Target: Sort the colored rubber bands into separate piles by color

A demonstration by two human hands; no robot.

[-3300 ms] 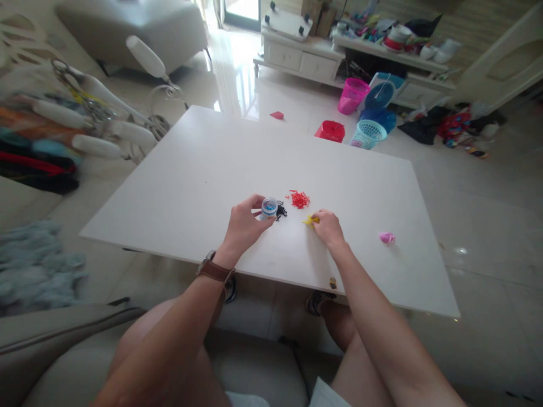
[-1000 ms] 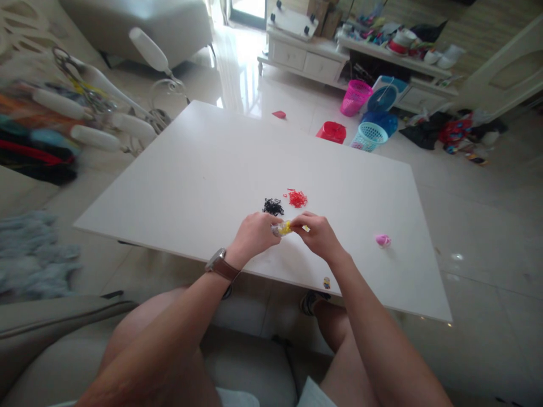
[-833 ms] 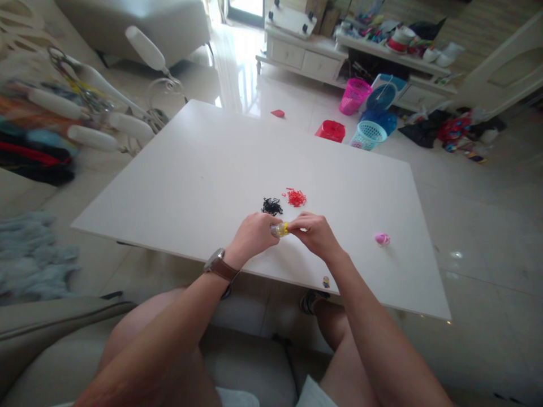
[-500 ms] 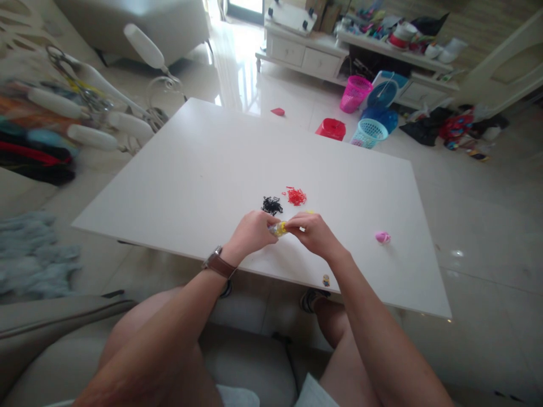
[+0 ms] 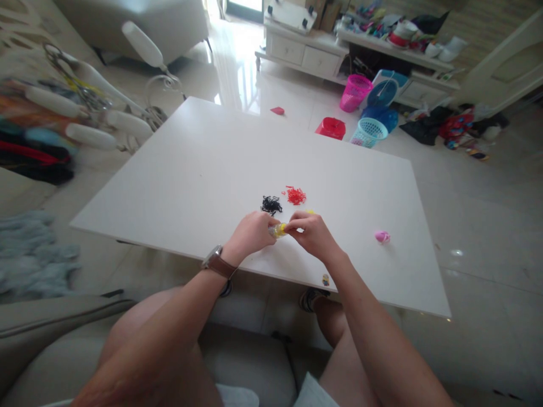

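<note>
My left hand (image 5: 253, 230), a watch on its wrist, is closed around a small clear container (image 5: 278, 230) with yellow bits showing in it. At the container's right end, the fingertips of my right hand (image 5: 311, 230) are pinched together; what they hold is too small to make out. Just beyond my hands lie a pile of small black bands (image 5: 271, 204) and a pile of small red bands (image 5: 296, 195). Some yellow pieces (image 5: 310, 212) peek out behind my right hand, mostly hidden by it.
The white table (image 5: 203, 152) spreads out around my hands. To the right lies a pink egg-shaped item (image 5: 382, 237); a small cartoon figure sticker (image 5: 326, 280) is near the front edge. A red stool (image 5: 331, 128) and a light blue basket (image 5: 370, 133) stand past the far edge.
Almost nothing differs. My right fingertips have shifted very slightly left at the container's end, and my left hand still holds the container.
</note>
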